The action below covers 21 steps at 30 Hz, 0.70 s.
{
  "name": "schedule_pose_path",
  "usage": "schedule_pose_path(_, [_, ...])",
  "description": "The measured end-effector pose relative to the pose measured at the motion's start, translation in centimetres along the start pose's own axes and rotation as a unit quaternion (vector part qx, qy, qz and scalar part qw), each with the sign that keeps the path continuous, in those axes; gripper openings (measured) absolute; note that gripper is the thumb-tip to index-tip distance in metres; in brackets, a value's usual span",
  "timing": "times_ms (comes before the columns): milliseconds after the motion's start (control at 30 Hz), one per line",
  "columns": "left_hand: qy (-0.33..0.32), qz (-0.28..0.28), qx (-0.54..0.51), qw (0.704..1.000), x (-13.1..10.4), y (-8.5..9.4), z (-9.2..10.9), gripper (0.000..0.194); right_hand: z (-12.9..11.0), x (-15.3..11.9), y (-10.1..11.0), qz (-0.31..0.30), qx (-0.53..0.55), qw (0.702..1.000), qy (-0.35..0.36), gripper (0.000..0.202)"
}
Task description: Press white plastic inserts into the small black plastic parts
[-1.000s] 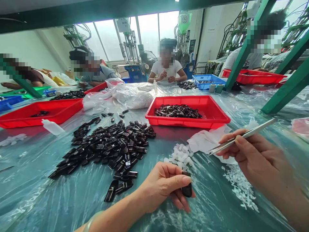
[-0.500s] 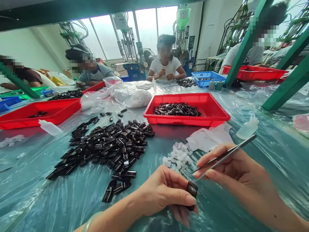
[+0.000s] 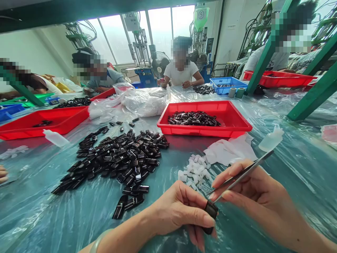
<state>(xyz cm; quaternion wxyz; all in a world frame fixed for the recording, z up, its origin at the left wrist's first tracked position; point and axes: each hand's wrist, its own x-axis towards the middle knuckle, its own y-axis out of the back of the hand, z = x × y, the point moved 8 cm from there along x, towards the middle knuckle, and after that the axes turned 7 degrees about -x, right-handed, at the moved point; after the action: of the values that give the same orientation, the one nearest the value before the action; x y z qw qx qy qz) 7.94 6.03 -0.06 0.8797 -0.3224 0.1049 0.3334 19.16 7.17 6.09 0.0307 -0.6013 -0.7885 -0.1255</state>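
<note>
Pinched between the thumb and fingers of my left hand [image 3: 185, 209] is a small glossy black plastic part [image 3: 211, 212]. My right hand [image 3: 259, 196] holds metal tweezers [image 3: 240, 177] between thumb and fingers. The tweezer tips meet the upper end of the black part; whether they grip anything there is too small to tell. Just beyond my hands lies a heap of small white pieces [image 3: 195, 170]. To the left spreads a large pile of similar black parts [image 3: 118, 158].
A red tray [image 3: 205, 130] with black parts stands behind the white pieces. A white cloth [image 3: 231, 149] and a squeeze bottle [image 3: 271, 140] lie at right. Another red tray [image 3: 71, 124] and bottle [image 3: 55, 138] are at left. A co-worker's hand [image 3: 3, 174] shows at the left edge. Green posts [image 3: 316, 93] rise at right.
My right hand has moved slightly down and left, bringing the tweezer tips onto the black part's upper end. A co-worker's hand has appeared at the left edge.
</note>
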Motion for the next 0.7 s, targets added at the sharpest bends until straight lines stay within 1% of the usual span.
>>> schedule_pose_path(100, [0.0, -0.002, -0.003, 1.0, 0.0, 0.0, 0.0, 0.015, -0.2, -0.1, 0.0, -0.001, -0.034, 0.999, 0.022, 0.017])
schedule_pose_path(267, [-0.016, -0.002, -0.014, 1.0, -0.1, -0.1, 0.3, 0.015, -0.4, -0.6, -0.3, 0.006, -0.087, 0.993, 0.085, 0.022])
schedule_pose_path(400, [-0.026, 0.001, -0.024, 0.999, -0.1, 0.0, 0.4, 0.014, -0.3, -1.1, -0.8, -0.004, -0.127, 0.986, 0.11, 0.024])
schedule_pose_path(500, [-0.026, 0.003, -0.027, 0.999, -0.1, 0.1, 0.3, 0.015, -0.6, -1.4, -0.9, -0.007, -0.121, 0.983, 0.136, 0.03])
schedule_pose_path(600, [-0.026, 0.006, -0.033, 0.999, 0.0, 0.1, 0.2, 0.016, -0.8, -1.5, -0.9, -0.007, -0.095, 0.985, 0.143, 0.032])
schedule_pose_path(667, [-0.026, 0.006, -0.04, 0.999, -0.1, 0.0, 0.1, 0.017, -0.8, -1.5, -0.8, 0.014, -0.081, 0.988, 0.134, 0.029])
schedule_pose_path(700, [-0.025, 0.005, -0.042, 0.999, -0.1, 0.0, 0.1, 0.016, -0.8, -1.5, -0.6, 0.036, -0.074, 0.989, 0.124, 0.026])
